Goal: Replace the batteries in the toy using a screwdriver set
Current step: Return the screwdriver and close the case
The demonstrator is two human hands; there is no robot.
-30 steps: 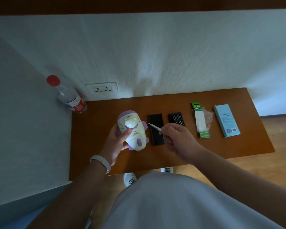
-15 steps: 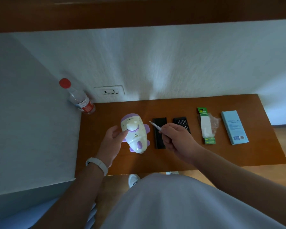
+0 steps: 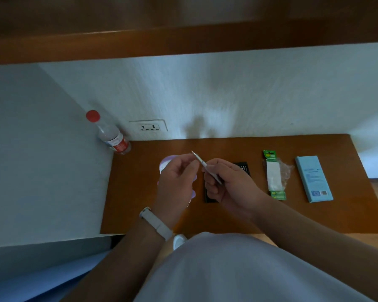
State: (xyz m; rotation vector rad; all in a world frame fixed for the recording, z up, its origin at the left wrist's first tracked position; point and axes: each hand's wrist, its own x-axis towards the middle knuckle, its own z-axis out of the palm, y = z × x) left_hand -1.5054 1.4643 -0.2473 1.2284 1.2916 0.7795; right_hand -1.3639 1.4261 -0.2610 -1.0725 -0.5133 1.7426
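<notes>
Behind the left grip (image 3: 175,182) on the table (image 3: 140,192), the toy (image 3: 166,162) shows only purple edges. The right grip (image 3: 225,182) clenches the screwdriver (image 3: 201,162); left fingertips meet its shaft, pinch unclear. The bit case (image 3: 244,168) is half hidden, contents indistinct. The battery pack (image 3: 274,177) lies right of it.

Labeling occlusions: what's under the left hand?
The toy, on the desk: only its purple top rim and purple bits beside the left hand show. Its body is covered.

Domestic room; wooden desk (image 3: 144,214); wall socket (image 3: 148,128)
</notes>
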